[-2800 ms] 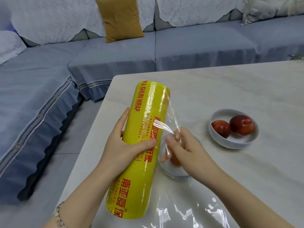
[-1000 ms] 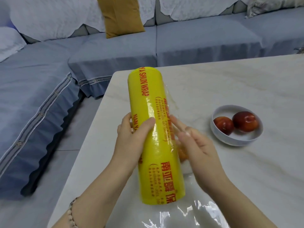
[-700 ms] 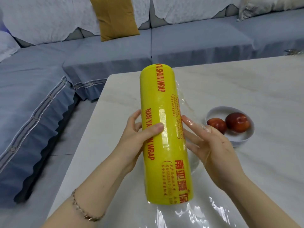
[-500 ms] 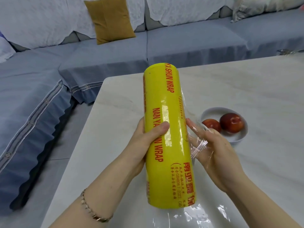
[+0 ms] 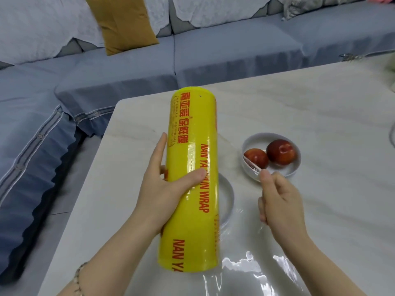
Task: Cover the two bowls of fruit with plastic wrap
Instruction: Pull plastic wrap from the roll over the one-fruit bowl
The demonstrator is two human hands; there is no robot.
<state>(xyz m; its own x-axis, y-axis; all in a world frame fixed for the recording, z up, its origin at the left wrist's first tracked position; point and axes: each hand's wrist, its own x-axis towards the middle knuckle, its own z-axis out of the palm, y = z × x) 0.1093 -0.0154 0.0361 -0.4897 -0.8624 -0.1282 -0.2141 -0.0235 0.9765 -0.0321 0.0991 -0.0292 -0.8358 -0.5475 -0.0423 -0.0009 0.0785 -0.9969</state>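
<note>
Plastic wrap roll (image 5: pixel 192 180), yellow, is held just above the bench (image 5: pixel 320 124), its length pointing away from the person. The left hand (image 5: pixel 164 189) grips its middle, thumb across the front and fingers curled behind. Right of the roll, the right hand (image 5: pixel 277 201) pinches a bunched edge of film (image 5: pixel 251 165) between thumb and curled fingers, at the near rim of the bowl with two red fruits (image 5: pixel 297 167). The second bowl (image 5: pixel 229 195) sits mostly hidden under the roll; whether film covers it I cannot tell. Loose film (image 5: pixel 256 272) glints by the roll's near end. The step looks like drawing out a sheet: best with the roll held steady, the pinch spread wider so the film flattens instead of roping, and a level pull away from the roll.
</note>
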